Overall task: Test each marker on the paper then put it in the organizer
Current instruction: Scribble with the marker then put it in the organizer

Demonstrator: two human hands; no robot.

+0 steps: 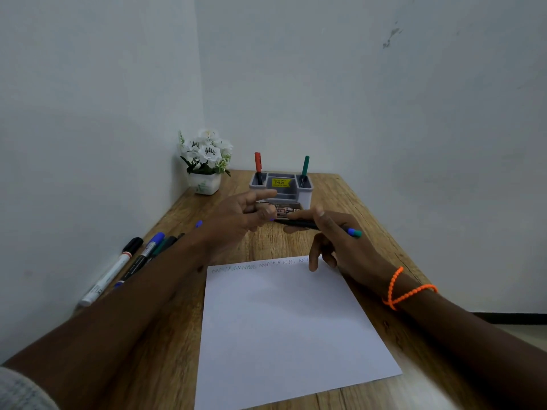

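Right hand [340,244] held the grip, fingers pinched round a dark marker [299,223] lying nearly level, tip toward nine o'clock. Left hand [239,217], half-curled, touched that tip end, nearest it. Organizer [306,196] sat at twelve o'clock, just beyond.

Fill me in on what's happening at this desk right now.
A person is testing markers. The right hand holds a dark marker level above the paper, whose top edge carries a row of scribbles. The left hand is at the marker's tip end, seemingly handling its cap. A red marker and a green marker stand in the grey organizer. More markers lie at the left.
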